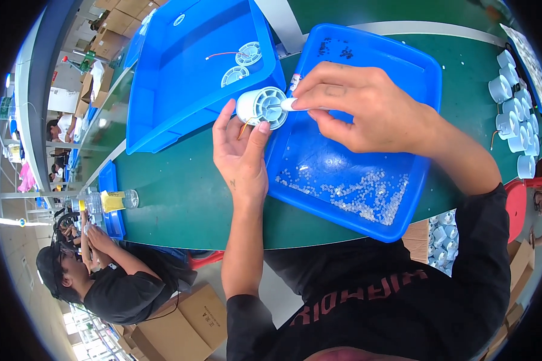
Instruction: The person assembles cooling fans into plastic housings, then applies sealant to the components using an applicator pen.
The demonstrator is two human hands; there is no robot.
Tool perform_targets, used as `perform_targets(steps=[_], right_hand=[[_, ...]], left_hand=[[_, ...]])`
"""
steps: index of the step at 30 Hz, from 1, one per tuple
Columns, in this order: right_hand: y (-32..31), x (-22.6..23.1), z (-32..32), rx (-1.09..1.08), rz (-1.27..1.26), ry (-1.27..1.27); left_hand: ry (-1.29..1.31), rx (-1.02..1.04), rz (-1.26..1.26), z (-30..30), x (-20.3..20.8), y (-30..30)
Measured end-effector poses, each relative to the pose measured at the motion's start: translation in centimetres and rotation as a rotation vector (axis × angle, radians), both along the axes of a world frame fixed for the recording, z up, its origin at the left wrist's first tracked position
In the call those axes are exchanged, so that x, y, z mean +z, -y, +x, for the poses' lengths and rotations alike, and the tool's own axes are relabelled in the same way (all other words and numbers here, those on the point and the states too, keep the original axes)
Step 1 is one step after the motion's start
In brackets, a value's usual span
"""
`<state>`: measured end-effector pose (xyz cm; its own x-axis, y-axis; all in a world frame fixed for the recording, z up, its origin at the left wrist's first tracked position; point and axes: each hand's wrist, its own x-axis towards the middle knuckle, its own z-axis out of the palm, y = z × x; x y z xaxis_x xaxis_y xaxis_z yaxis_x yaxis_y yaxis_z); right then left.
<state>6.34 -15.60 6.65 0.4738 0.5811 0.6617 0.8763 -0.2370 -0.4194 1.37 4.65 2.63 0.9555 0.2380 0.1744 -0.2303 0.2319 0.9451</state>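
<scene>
My left hand holds a pale blue-white round plastic housing, its ribbed, spoked side turned to the right. A thin orange-yellow wire hangs from it beside my fingers. Pinched in the fingers of my right hand is a slim white piece, its end at the housing's ribbed face; its exact kind is unclear. Below both hands lies a shallow blue tray, with many small clear pieces at its near end and small dark bits at the far end.
A deeper blue bin stands at the left with ribbed round parts inside, one with a red wire. Several pale cups cluster at the table's right. A co-worker sits left, near a clear bottle. Cardboard boxes lie below.
</scene>
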Motion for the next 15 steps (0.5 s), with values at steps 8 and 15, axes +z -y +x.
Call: perform_targets(steps=[8,15], right_hand=[[0.05,-0.03,0.02,0.010,-0.017,-0.006],[-0.13,-0.23,-0.26,-0.009,-0.025,-0.011]], left_hand=[[-0.010,-0.006,-0.007,-0.02,-0.01,0.25],[0.019,-0.005,0.042,-0.15,-0.19,0.41]])
